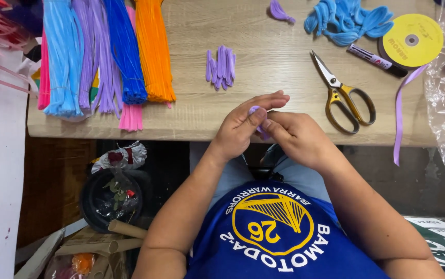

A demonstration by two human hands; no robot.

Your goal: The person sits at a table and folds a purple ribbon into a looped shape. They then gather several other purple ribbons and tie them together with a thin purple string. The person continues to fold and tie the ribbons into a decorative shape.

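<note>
Wooden tabletop (264, 57), pale grain, seen from above. Left hand (243, 126) and right hand (295, 135) meet at its near edge, fingers of both pinched together on a small lilac chenille piece (256, 111). Just beyond the hands: pile of folded lilac pieces (220, 67). Right of the right hand: gold-handled scissors (344, 95). Farther right: yellow ribbon spool (412, 40), light-blue loops (347, 19). Far left: bundled chenille stems (124, 51), several colours.

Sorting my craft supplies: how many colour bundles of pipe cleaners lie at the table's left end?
5, side by side: light blue, purple, dark blue, pink partly underneath, orange. More may lie hidden beneath.
</note>
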